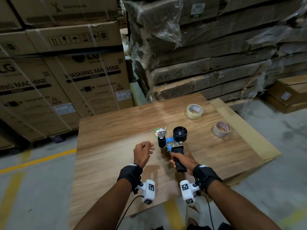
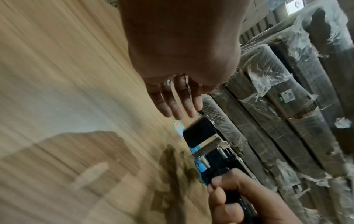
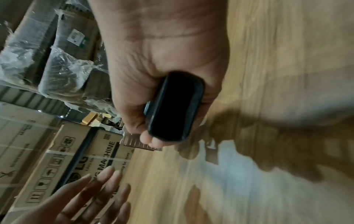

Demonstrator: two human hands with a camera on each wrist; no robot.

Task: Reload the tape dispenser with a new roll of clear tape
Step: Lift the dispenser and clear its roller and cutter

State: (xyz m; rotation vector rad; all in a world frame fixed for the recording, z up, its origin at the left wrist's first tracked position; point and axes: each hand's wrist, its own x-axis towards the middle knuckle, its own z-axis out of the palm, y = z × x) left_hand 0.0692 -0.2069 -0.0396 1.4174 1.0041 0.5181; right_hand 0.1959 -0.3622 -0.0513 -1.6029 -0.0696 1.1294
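Observation:
A blue and black tape dispenser lies on the wooden board, its black hub bare of any roll. My right hand grips its black handle. My left hand hovers just left of the dispenser's black roller, fingers straight and relaxed, holding nothing. A roll of clear tape stands at the board's far right. Nearer lies a thin, nearly used-up roll.
A round green and red sticker lies beside the dispenser's nose. Stacked washing machine cartons stand to the left, and plastic-wrapped flat boxes behind the board. Concrete floor with yellow lines surrounds it.

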